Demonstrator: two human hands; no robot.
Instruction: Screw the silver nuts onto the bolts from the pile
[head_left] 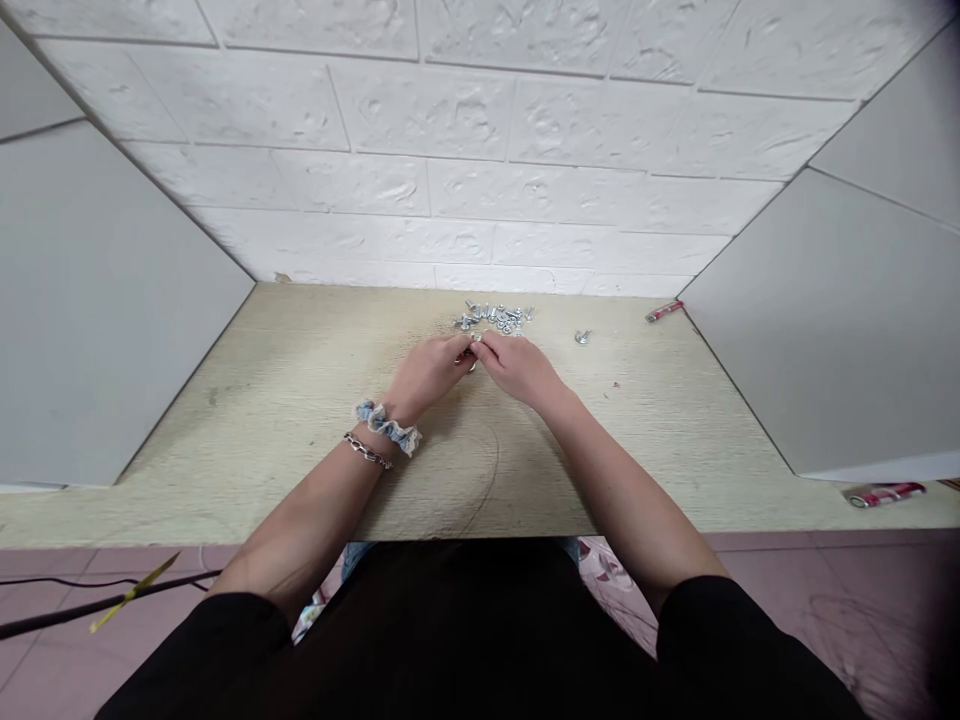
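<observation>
My left hand (435,372) and my right hand (519,368) meet over the middle of the wooden board, fingertips pinched together. Small shiny metal shows between and just under the fingers, too covered to tell its kind. Right behind the fingertips lies a loose pile of silver bolts and nuts (501,316). Apart from the pile, to the right of my right hand, sits a small group of metal fasteners (583,337). A scrunchie (388,425) and a chain bracelet (367,451) circle my left wrist.
A white brick-patterned wall (469,180) stands behind the board (292,400). Grey panels close in the left (112,300) and right (817,330). One red and silver cylinder (664,311) lies by the right panel, another (885,495) near the front right edge. A dark cable hangs lower left.
</observation>
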